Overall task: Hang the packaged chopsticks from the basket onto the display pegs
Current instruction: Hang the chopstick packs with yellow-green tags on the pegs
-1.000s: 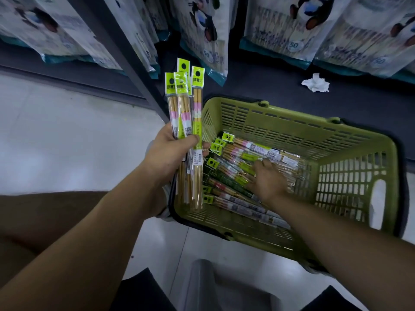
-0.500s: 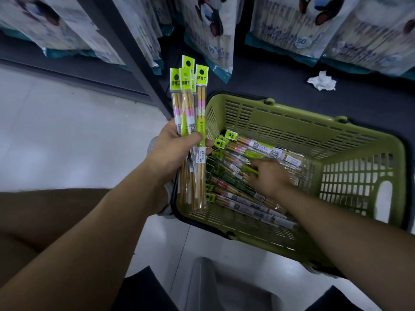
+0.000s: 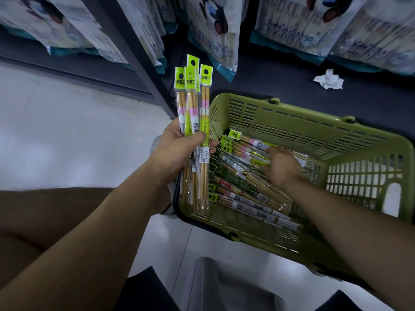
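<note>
In the green basket on the floor, the right hand rests among loose chopstick packs, its grip hidden, while the left hand clamps an upright bundle beside it: probably light, stiff, slippery sleeves, best pinched just below the punched header.

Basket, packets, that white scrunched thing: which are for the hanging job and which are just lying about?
For the job: chopstick packs gripped by the left hand; loose packs in the green basket; right hand down among them.
Just lying about: crumpled white paper; big bags marked 50.
</note>
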`<state>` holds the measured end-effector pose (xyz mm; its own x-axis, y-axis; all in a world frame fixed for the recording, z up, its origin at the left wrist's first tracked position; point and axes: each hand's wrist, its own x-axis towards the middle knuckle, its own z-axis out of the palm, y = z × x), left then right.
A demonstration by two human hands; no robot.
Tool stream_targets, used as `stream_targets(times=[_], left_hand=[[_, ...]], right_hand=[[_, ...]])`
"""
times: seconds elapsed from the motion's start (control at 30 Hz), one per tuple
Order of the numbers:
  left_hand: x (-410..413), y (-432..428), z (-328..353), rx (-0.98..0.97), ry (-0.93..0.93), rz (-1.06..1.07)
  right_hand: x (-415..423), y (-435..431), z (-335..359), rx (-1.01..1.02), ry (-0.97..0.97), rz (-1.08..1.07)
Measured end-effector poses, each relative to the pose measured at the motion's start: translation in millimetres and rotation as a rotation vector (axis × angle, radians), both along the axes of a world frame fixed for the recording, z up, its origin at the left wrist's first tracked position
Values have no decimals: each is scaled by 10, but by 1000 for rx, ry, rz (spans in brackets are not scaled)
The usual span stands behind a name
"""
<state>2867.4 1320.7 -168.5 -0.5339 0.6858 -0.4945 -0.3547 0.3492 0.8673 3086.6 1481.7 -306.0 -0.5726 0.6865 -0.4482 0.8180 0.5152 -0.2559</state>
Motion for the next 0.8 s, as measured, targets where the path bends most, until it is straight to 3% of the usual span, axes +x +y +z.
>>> stream_targets(times=[0.13, 0.27, 0.6, 0.8], left_hand=[[6, 15, 18, -2, -4, 5], [29, 28, 45, 5, -34, 44], [261, 94, 189, -49, -68, 94], [492, 108, 288, 116, -467, 85]], right_hand=[[17, 22, 29, 17, -92, 120], [-16, 64, 244, -43, -38, 33], [-372, -400, 1459, -581, 693, -316], [-455, -656, 1686, -458, 786, -321]])
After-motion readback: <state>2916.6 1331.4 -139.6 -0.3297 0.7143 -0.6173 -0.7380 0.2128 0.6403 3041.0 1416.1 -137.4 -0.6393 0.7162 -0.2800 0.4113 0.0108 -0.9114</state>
